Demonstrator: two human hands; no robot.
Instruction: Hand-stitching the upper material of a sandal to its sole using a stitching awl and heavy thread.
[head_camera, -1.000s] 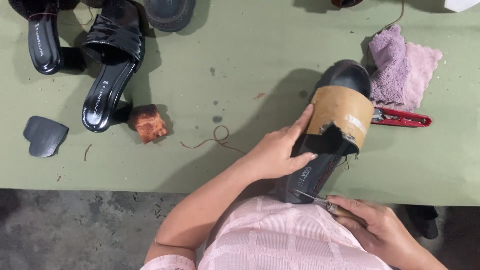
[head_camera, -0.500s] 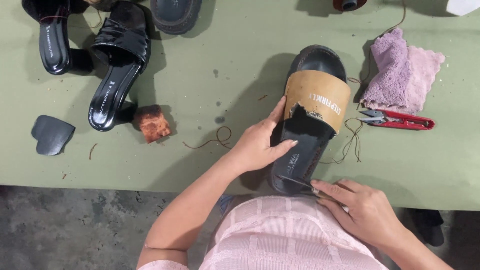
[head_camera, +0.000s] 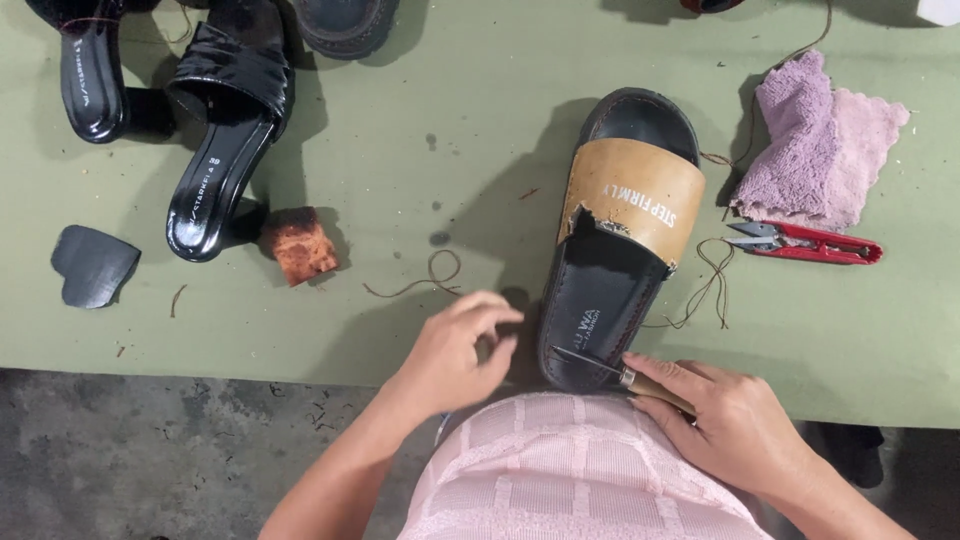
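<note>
Black rubber-soled slide sandal with tan leather strap (head_camera: 615, 250) looks stiff and light; right hand (head_camera: 735, 430) pinches a wooden-handled awl (head_camera: 620, 372) at its heel, left hand's (head_camera: 450, 355) grip curled at nine o'clock, holding nothing visible.

1. Your awl (head_camera: 600, 366) shows a shiny metal shaft on a wooden handle.
2. The sandal (head_camera: 618, 250) has a matt tan leather strap with a frayed edge.
3. The towel (head_camera: 815, 150) looks like fluffy cloth.
4. The heeled sandal (head_camera: 222, 140) looks glossy.

No packages, labels, signs or screens
</note>
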